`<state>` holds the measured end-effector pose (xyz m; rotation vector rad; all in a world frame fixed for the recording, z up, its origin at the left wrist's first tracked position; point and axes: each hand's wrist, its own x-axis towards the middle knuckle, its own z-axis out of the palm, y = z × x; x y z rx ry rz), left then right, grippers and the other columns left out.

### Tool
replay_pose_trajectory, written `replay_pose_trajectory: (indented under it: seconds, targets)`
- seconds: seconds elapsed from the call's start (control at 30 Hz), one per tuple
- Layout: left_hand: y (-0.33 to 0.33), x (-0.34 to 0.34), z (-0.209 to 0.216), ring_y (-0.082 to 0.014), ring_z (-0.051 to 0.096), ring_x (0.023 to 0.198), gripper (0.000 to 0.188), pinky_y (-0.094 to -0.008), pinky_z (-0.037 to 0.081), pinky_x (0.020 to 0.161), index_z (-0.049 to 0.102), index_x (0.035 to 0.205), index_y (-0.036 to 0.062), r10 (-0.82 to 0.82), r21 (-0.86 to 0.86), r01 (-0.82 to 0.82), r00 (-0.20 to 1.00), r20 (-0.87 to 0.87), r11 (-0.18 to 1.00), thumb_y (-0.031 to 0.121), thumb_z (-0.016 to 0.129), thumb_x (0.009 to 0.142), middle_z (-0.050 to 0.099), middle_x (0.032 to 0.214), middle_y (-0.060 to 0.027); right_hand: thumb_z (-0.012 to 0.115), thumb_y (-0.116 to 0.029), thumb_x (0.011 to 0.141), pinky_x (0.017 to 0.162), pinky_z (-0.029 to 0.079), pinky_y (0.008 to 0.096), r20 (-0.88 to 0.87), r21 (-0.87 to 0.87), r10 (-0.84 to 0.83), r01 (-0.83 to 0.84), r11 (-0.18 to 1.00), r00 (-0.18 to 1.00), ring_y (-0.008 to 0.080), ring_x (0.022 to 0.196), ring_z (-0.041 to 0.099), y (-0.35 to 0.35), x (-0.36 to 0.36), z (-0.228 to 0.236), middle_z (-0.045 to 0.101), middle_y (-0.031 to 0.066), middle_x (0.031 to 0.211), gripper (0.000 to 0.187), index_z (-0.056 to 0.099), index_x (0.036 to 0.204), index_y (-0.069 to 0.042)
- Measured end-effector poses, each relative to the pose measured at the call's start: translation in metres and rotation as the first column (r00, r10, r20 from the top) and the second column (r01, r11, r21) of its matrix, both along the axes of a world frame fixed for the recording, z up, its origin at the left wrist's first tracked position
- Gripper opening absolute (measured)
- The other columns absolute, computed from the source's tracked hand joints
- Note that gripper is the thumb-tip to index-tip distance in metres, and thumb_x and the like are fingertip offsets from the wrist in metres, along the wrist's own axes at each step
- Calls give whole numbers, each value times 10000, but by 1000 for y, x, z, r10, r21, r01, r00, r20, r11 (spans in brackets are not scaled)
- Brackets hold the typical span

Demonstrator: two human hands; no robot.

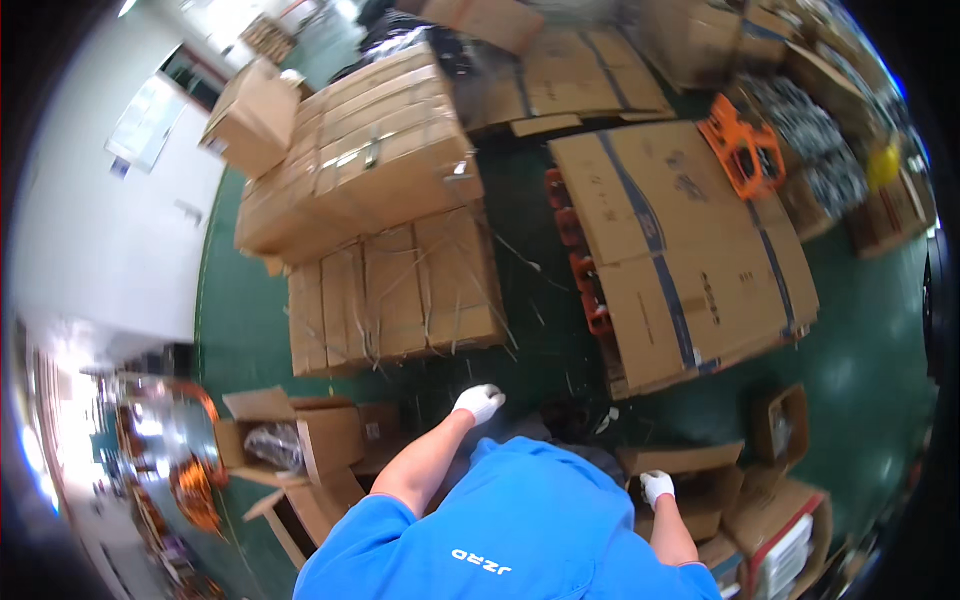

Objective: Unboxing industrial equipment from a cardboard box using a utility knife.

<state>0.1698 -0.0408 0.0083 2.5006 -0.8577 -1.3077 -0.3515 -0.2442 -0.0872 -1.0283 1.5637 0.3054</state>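
Observation:
My left hand, in a white glove, is held out in front of my body over the dark green floor. Its fingers are curled in, and anything between them is too small to make out. My right hand, also gloved in white, is at the opening of a cardboard box on my right. Those fingers look bent together, and what they hold, if anything, is hidden. The raised flap of this box stands just beyond the hand.
Taped cartons are stacked ahead on the left. Flattened cardboard covers orange crates ahead on the right, with an orange plastic piece on top. An open box with a clear plastic bag stands at my left; a smaller box is at right.

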Motion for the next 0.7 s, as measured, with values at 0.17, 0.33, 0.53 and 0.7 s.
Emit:
replay_pose_trajectory:
  seconds: [0.17,0.33,0.53,0.7]
  targets:
    - [83,-47,-3,-358,643,1284,499,-427,502,1098,732,1310,97,203,178,-193,979,-35,965,443,587,981,699,1359,-173,692,-138,979,550,489,339,66,-305,197,-168,937,978,163,613,600,-99,1,-54,666,58,773,201,736,1138,-24]
    - [182,-89,-16,-363,640,1296,525,-425,495,1109,749,1300,121,433,282,-419,901,11,863,480,595,949,695,1363,-177,707,-301,933,1017,540,416,-91,-377,567,-555,741,819,353,1157,720,-156,131,-37,763,224,1190,414,755,1203,9]
    - [224,-85,-35,-346,662,1270,523,-417,504,1096,758,1276,97,660,247,-636,751,-20,731,482,607,955,719,1328,-173,673,-339,948,1020,526,406,75,-482,783,-665,570,617,334,1153,710,-111,327,29,766,182,1193,393,773,1191,-47]
    - [207,-22,-51,-360,670,1249,528,-433,512,1073,746,1281,87,685,119,-685,727,43,719,479,603,959,723,1305,-192,691,-260,972,745,554,341,140,-466,841,-715,522,522,180,830,691,-69,417,-1,758,96,1017,369,724,1262,-35]
